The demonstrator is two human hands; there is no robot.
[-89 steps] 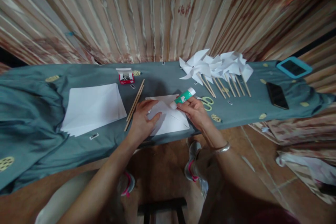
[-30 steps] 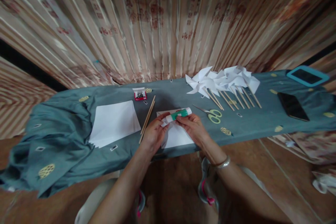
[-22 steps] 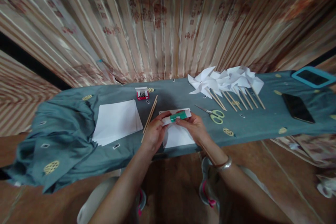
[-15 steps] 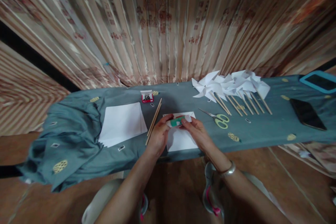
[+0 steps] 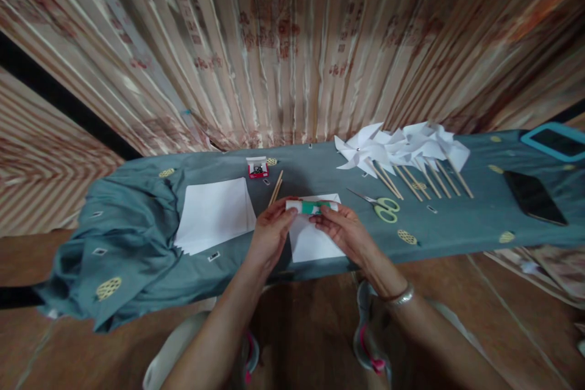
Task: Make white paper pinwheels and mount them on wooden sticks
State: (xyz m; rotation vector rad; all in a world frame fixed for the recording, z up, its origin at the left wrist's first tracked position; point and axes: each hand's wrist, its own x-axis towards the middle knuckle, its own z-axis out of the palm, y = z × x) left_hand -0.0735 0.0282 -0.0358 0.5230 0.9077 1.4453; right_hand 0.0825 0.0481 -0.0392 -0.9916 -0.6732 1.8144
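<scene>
Both hands have come together since three seconds ago, when only the right held the glue stick tip-down on the paper sheet; now it lies level between them, above that sheet near the table's front edge. By my judgement gluing is paused: finished pinwheels lie at the back right, blank sheets wait at left. Left hand fingers pinch the white end, right hand fingers grip the green body, wrists low.
</scene>
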